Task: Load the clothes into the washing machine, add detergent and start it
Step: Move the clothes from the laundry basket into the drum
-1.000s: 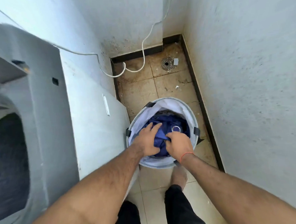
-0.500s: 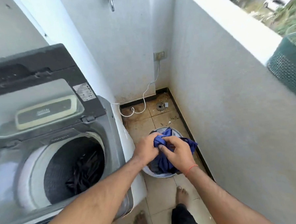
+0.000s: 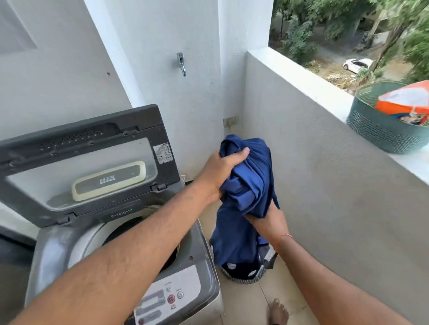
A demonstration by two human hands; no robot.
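Left hand (image 3: 224, 171) is bunched tight on top of the blue garment (image 3: 249, 185), right hand (image 3: 266, 219) clenched on it lower down, above the laundry basket (image 3: 241, 275). I'd gather the hanging tail, then swing it left over the washing machine (image 3: 128, 241) drum, lid up.

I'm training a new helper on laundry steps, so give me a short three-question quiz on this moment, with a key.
1. True or false: the washing machine lid is closed.
2. What holds the blue garment? A) left hand only B) right hand only C) both hands
3. Fill in: the green basket sits on the balcony ____.

Key: 1 false, the lid stands open. 2 C, the left hand grips the top and the right hand grips lower down, above the laundry hamper. 3 ledge.
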